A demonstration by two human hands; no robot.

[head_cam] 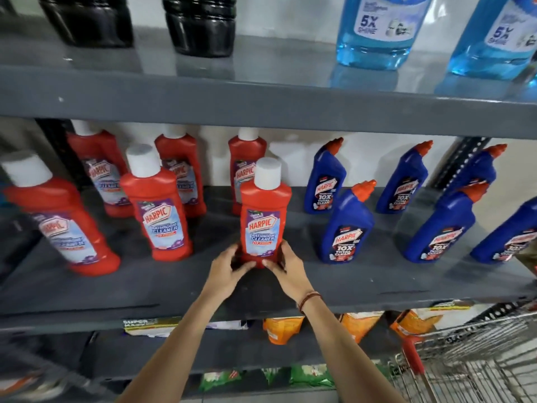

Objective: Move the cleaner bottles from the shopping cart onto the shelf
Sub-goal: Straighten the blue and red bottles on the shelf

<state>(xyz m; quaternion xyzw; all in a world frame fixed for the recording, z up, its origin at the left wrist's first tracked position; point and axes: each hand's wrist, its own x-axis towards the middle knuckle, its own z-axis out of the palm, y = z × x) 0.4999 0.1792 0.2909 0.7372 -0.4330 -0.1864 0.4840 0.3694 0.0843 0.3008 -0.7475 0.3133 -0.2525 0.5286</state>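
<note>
Grey metal shelf [377, 274] at mid-height carried the cleaner bottles. At far left, a red plastic bathroom-cleaner bottle with white cap [58, 222] stood near the front edge, appearing tilted in the wide-angle view. To its right, a second red white-capped bottle [158, 207] stood upright, with three more red bottles [180, 170] in a row behind. Left hand [229, 271] and right hand [286, 270] were both on the base of the centre red bottle with the white cap [264, 210]; fingers curled partway around its lower sides, thumbs to the front. That bottle stood upright on the shelf, near the front, label facing out. Right wrist wore a thin red-brown thread band [309, 301]. Further right, blue angled-neck bottles with orange caps [347, 228] stood in two rows. Wire shopping cart [470, 359] was at lower right, below shelf level. Upper shelf held two black bottles [200, 27] at left and two clear bottles of blue liquid [377, 36] at right.
</note>
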